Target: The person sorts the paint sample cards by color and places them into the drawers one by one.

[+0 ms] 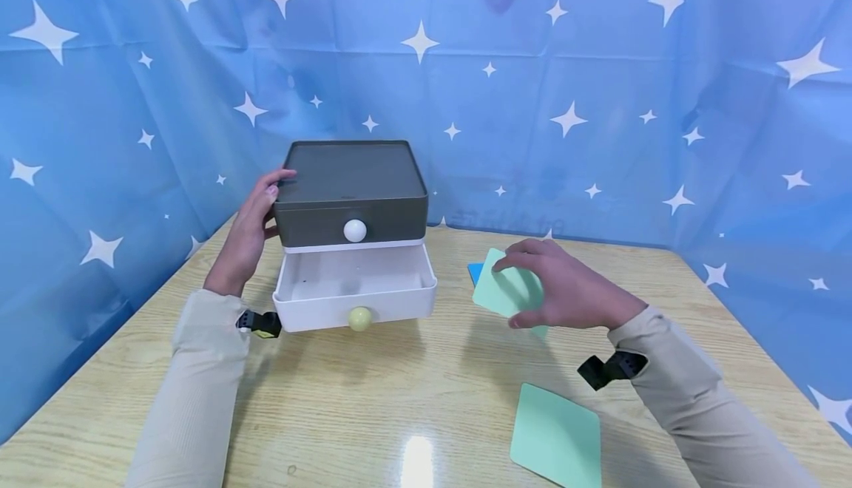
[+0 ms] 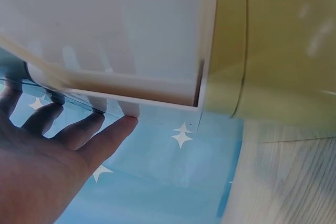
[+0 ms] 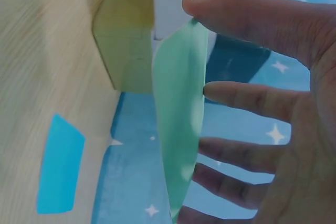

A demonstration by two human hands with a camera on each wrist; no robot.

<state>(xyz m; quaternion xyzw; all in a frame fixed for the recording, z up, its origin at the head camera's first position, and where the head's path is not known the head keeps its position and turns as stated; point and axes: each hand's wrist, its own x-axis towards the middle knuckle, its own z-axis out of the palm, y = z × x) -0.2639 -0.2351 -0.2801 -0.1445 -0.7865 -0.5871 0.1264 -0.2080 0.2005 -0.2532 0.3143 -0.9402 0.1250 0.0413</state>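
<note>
A small two-tier drawer box with a dark grey upper unit (image 1: 349, 174) stands left of centre. Its lower white drawer (image 1: 356, 310), with a pale green round knob (image 1: 360, 319), is pulled out and shows a bare floor. Against the box's left side rests my left hand (image 1: 245, 240), fingers extended, some tips over the top edge; the left wrist view shows those fingers (image 2: 107, 140) nearly straight. My right hand (image 1: 566, 285) holds a light green card (image 3: 181, 108) by its edges between thumb and fingers, tilted above the table.
Another light green card (image 1: 558, 435) with rounded corners lies near the front right. A blue card (image 3: 60, 166) lies on the wooden table (image 1: 333, 414), partly hidden behind the held card in the head view. A blue star-patterned cloth (image 1: 479, 103) hangs behind the table.
</note>
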